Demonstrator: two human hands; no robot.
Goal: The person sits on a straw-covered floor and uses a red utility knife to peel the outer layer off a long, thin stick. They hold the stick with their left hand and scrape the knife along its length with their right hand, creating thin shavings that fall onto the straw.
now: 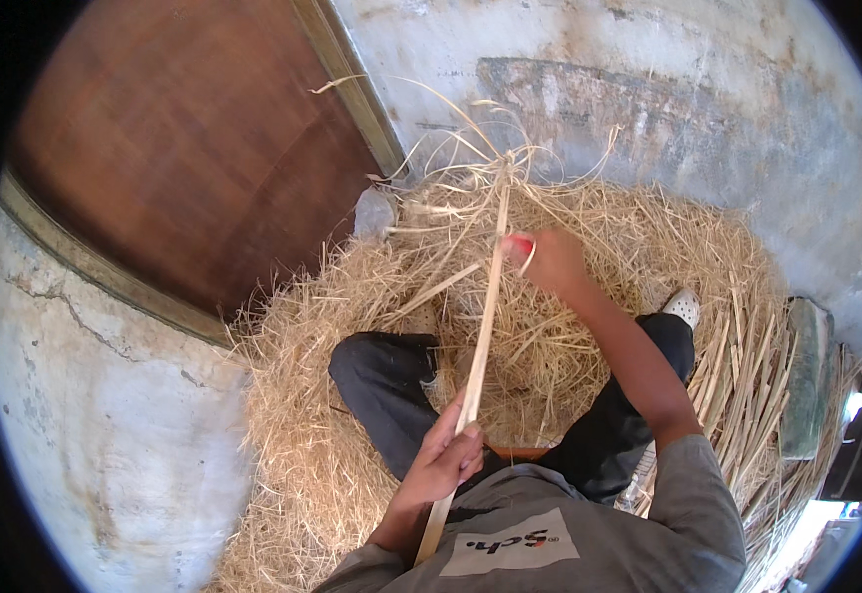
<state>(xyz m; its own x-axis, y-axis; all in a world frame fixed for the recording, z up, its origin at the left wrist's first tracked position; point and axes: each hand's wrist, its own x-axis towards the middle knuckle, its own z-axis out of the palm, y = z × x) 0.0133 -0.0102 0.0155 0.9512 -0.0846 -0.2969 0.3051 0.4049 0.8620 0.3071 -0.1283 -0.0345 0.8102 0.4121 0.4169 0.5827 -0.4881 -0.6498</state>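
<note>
Though blurred, right hand point(550, 262) apparently curled.

Brown door-like panel point(194, 148) upper left, tan frame point(358, 84) along its edge. Back wall point(688, 114) – pale, stained, patch of rougher grey. Left wall point(115, 445) also weathered, with a thin crack point(70, 304). Grey lump point(375, 212), maybe stone, beside the panel. Greenish upright slab point(810, 385) far right – just beside a bundle of long, thin straw-coloured sticks point(742, 371).
</note>
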